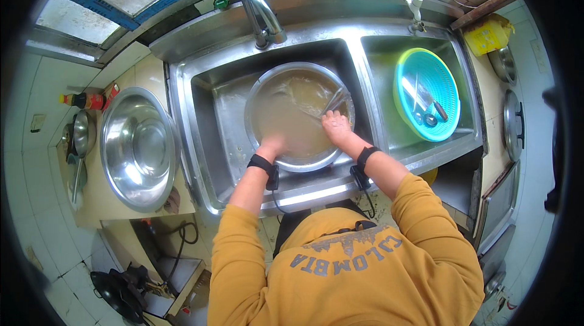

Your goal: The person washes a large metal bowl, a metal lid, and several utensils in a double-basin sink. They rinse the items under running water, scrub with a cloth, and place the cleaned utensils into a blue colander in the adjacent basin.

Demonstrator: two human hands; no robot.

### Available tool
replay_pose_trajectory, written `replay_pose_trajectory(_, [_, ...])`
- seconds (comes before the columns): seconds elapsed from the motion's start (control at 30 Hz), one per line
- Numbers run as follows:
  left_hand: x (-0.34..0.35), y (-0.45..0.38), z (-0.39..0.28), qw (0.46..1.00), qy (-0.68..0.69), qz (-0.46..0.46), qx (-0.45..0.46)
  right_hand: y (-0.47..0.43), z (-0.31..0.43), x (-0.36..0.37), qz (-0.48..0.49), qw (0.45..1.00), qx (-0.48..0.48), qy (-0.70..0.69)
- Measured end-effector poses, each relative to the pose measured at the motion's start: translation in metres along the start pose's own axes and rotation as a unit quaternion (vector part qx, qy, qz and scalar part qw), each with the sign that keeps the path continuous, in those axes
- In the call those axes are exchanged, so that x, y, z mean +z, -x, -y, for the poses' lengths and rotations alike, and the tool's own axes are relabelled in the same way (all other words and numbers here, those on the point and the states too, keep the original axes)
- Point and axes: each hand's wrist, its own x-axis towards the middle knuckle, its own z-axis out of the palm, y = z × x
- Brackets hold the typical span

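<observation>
A round metal basin filled with murky brown water stands in the left sink bowl. My left hand dips into the water at the basin's near left side, and its fingers are hidden below the surface. At the right side of the basin, my right hand is closed around a shiny, thin-walled item. Part of that item sticks out of the water by the rim; whether it is metal or clear plastic I cannot tell.
A chrome faucet rises behind the basin. In the right sink bowl, a turquoise plastic colander holds a knife and other utensils. A large steel basin sits on the left counter near a red-labelled bottle. A pot lid lies right.
</observation>
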Motion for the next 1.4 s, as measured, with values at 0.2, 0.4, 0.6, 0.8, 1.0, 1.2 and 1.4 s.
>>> replay_pose_trajectory(0.2, [-0.004,-0.018,0.023,0.994,-0.048,-0.068,-0.076,0.007,0.005,-0.009,0.038,0.997,0.032,-0.062])
replay_pose_trajectory(0.4, [0.025,-0.037,0.03,0.991,-0.11,-0.069,0.014,-0.008,0.035,-0.01,0.195,0.788,0.267,-0.52])
replay_pose_trajectory(0.6, [-0.02,-0.014,0.023,0.969,0.17,-0.18,-0.022,0.009,0.036,-0.024,0.256,0.705,0.272,-0.603])
replay_pose_trajectory(0.8, [-0.043,0.001,-0.011,0.941,0.156,-0.276,0.114,0.068,0.046,-0.061,0.094,0.794,0.226,-0.557])
replay_pose_trajectory(1.0, [0.007,-0.024,-0.025,0.93,0.163,-0.313,0.104,0.085,0.057,-0.075,0.011,0.847,0.192,-0.496])
replay_pose_trajectory(1.2, [0.016,-0.023,0.006,0.989,0.046,-0.117,0.077,0.095,0.037,-0.08,-0.076,0.897,0.191,-0.391])
replay_pose_trajectory(1.4, [0.026,-0.025,0.022,0.984,-0.152,-0.092,-0.029,0.101,0.005,-0.077,-0.021,0.886,0.206,-0.415])
